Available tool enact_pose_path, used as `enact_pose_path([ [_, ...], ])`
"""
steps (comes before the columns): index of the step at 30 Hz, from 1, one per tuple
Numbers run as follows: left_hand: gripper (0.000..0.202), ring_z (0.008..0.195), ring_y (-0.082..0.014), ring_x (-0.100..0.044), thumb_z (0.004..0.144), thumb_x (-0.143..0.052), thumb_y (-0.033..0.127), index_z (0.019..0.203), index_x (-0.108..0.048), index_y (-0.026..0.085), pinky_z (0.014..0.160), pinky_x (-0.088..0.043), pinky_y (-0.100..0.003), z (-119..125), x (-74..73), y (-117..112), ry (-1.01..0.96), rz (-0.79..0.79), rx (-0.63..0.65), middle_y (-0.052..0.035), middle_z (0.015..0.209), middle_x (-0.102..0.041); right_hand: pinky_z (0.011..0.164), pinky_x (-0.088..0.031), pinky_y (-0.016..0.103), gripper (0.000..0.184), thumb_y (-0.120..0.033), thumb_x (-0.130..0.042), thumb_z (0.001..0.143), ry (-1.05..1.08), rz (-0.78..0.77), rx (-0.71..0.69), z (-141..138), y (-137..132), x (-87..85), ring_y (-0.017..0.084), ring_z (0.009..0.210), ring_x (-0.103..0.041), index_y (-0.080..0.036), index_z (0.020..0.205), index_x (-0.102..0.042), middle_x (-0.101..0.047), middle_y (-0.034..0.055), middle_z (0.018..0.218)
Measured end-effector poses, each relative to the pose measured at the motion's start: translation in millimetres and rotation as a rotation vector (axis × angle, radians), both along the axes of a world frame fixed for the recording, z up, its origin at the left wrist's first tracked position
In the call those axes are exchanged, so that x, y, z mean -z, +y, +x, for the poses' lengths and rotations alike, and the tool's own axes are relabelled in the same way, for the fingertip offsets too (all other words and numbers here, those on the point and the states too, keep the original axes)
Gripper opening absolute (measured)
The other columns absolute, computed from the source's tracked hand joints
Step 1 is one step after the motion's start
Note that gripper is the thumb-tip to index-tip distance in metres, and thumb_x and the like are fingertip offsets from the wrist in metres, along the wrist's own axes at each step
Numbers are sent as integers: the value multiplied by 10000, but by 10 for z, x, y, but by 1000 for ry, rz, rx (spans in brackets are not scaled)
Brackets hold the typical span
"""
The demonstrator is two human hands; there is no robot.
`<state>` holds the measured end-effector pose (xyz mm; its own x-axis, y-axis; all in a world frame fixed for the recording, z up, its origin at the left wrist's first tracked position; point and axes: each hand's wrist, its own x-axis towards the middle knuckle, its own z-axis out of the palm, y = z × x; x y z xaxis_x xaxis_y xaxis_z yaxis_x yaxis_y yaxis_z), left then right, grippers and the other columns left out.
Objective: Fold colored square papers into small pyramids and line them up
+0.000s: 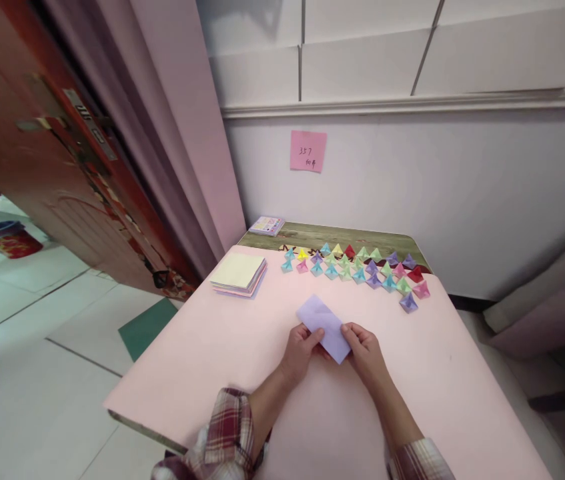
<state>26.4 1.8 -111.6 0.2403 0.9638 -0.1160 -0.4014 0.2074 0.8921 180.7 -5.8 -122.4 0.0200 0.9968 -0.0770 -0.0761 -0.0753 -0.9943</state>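
A sheet of purple origami paper (329, 323), folded into a rectangle, is held slantwise between both hands above the pink tabletop. My left hand (302, 350) pinches its lower left edge, thumb on top and fingers hidden beneath. At the right end, my right hand (362, 343) grips the paper between thumb and fingers. Beyond the hands stand rows of small folded paper pyramids (359, 275) in blue, green, yellow, red, pink and purple. The closest one is a purple pyramid (409, 303) at the right.
A stack of coloured paper sheets (238, 272) lies at the table's left side. Behind it, a small pack (267, 225) rests on the green wooden edge. The pink table (187, 353) meets a wall bearing a pink note (308, 151). A red door (97, 153) stands left.
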Motion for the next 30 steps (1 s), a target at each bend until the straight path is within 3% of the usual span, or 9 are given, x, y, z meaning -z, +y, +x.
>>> enact_pose_path([
  [4,404,608,-198,-637,828,-594,483,889,-661,90,539,-502,-310,6,-18,-5,-72,-17,-33,-123,786,-709,454,-357,229,410,-587,-608,768,98,-29,20,27,5,0,135,507,-447,-188,683,-572,-516,-12,554],
  [9,610,887,-269,-663,848,-446,630,1037,-665,93,747,-527,-376,-15,-84,31,-285,-96,-104,-164,967,-709,475,-331,229,370,-533,-633,778,126,-52,20,68,27,32,126,514,-419,-182,683,-569,-484,-25,557],
  [12,648,899,-265,-661,822,-449,669,1000,-682,91,803,-517,-382,-33,-103,50,-357,-150,-145,-160,948,-715,477,-331,230,389,-551,-636,767,102,-45,24,75,29,48,123,508,-421,-178,675,-577,-490,-27,549],
  [17,320,783,-207,-657,736,-724,396,884,-687,114,768,-503,-327,-2,-2,42,-244,-93,-214,-88,824,-720,466,-324,226,399,-549,-601,794,-97,36,14,53,-6,14,118,502,-416,-170,669,-601,-495,-22,550],
  [20,291,691,-182,-634,681,-775,333,839,-682,106,710,-487,-305,20,101,48,-130,-80,-245,-59,733,-703,484,-342,227,372,-511,-606,806,-160,110,-7,40,-20,-24,126,531,-449,-167,665,-617,-521,-12,573],
  [26,368,662,-180,-601,704,-727,464,783,-675,108,652,-461,-293,15,148,22,58,-23,-201,-48,702,-689,522,-414,256,350,-509,-679,749,-104,59,-46,17,-5,-27,173,593,-550,-160,769,-676,-651,45,674],
  [30,652,830,-258,-648,800,-456,691,928,-687,94,761,-481,-363,2,77,13,-153,-100,-146,-123,829,-721,496,-408,252,371,-533,-679,739,-101,33,-10,11,0,-1,168,564,-550,-163,768,-683,-660,43,659],
])
